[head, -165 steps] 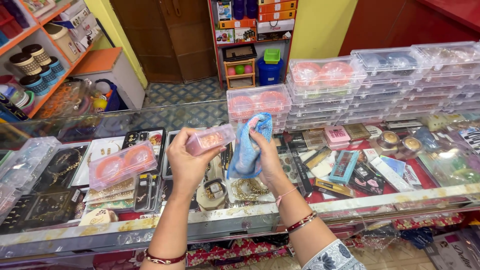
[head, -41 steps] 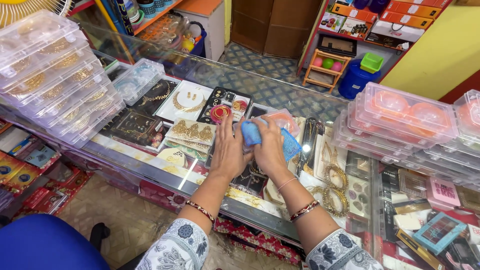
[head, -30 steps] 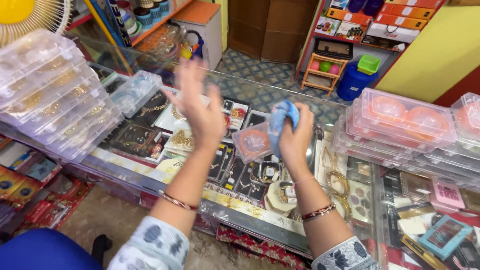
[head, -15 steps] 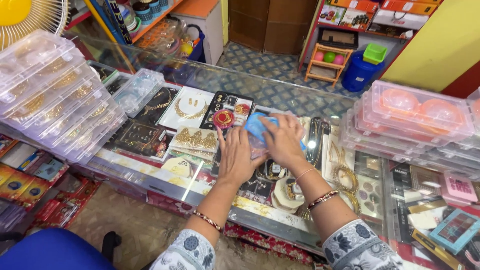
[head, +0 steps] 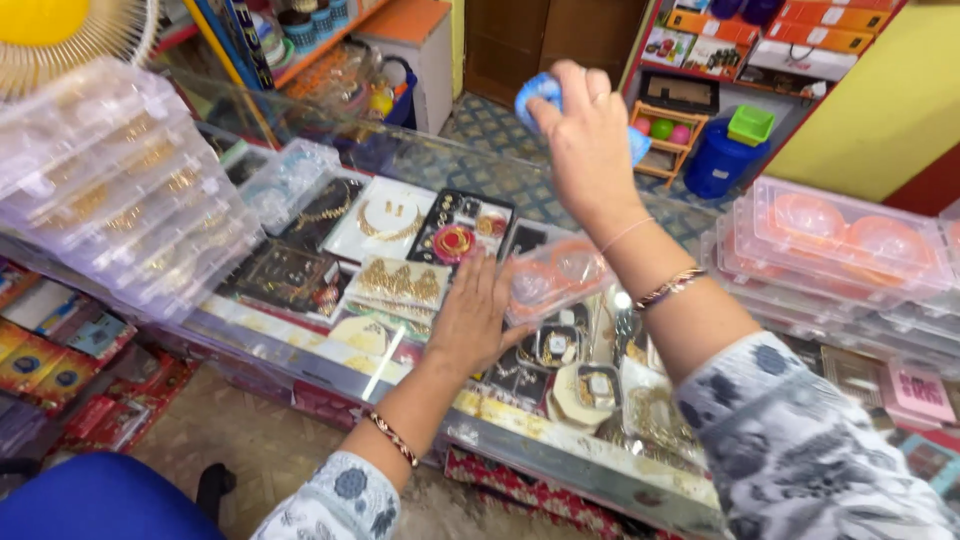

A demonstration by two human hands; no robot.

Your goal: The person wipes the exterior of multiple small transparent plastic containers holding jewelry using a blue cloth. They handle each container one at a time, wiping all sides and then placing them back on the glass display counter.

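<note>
A person's left hand (head: 478,322) lies flat and spread on a glass counter (head: 560,455), fingertips touching the near end of a clear plastic box with pink rings (head: 553,283), its grip wide and closed on nothing. The box rests on the glass, its long axis running from lower left to upper right, away from the left palm. The right hand (head: 585,140) is raised well above the counter, its grip wrapped tightly around a bunched blue cloth (head: 536,92). The box lies almost directly below that raised hand, but the left hand is plainly the nearer one. Stacks of similar clear boxes (head: 835,250) stand to the right; jewellery sets (head: 390,222) show beneath the glass.
</note>
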